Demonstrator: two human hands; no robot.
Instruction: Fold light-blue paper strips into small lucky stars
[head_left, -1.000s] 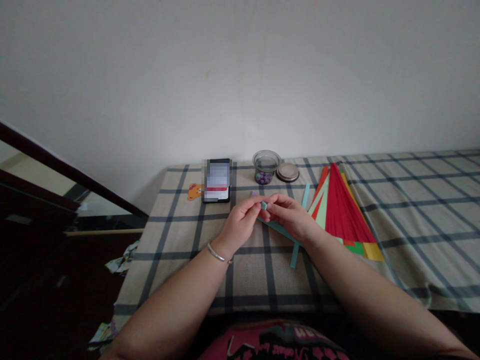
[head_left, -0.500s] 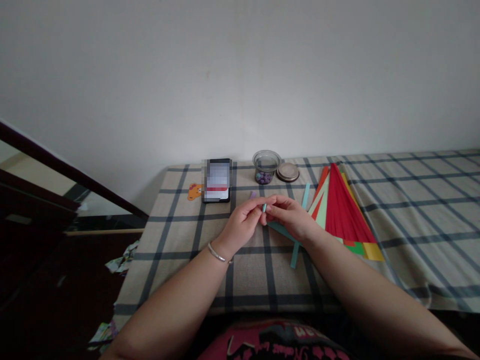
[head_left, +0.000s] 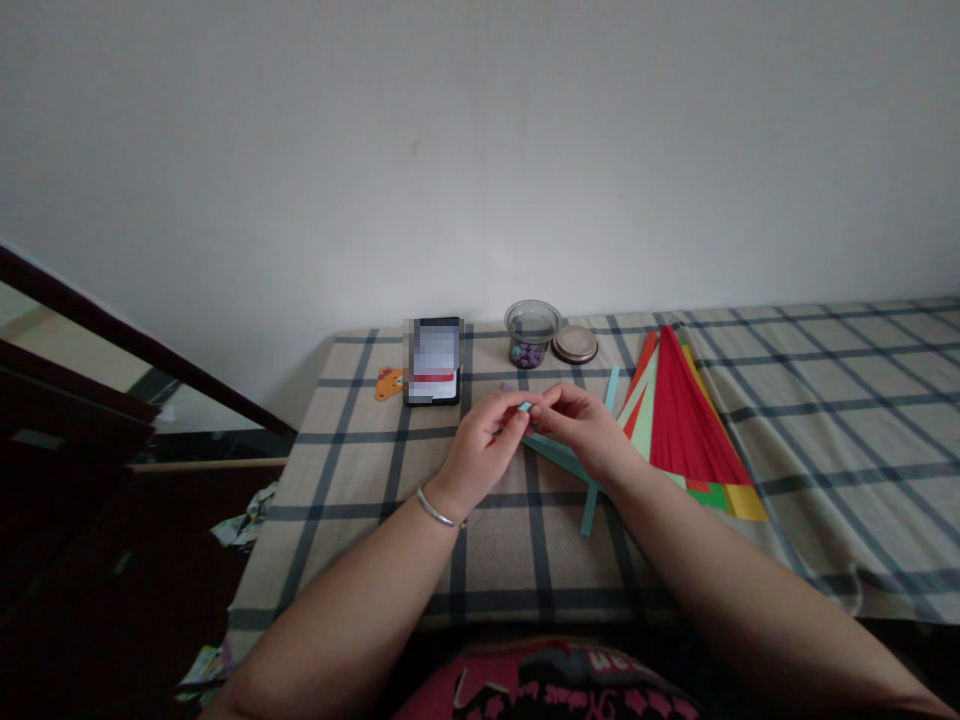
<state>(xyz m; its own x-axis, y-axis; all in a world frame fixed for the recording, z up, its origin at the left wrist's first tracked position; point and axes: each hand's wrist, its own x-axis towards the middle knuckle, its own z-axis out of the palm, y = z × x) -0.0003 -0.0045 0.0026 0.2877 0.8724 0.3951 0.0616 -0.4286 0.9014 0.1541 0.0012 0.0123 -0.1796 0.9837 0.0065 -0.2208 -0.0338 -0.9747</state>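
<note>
As a small blue piece (head_left: 526, 407) is pinched at the fingertips of the left hand (head_left: 491, 435) and right hand (head_left: 577, 425), held close together above the cloth-covered worktop (head_left: 502, 570), its shaping appears under way; light, even pressure seems called for next. Beyond blue strips (head_left: 556, 455), a clear jar (head_left: 533, 322) is set beside a lid (head_left: 575, 343), before a pale wall (head_left: 480, 150).

My small piece (head_left: 525, 407): turquoise, as are my loose strips (head_left: 590, 511). Cloth (head_left: 337, 480): beige, blue-grey checks. Right, strip bundle (head_left: 691, 430): mostly red; some green, yellow, orange.
</note>
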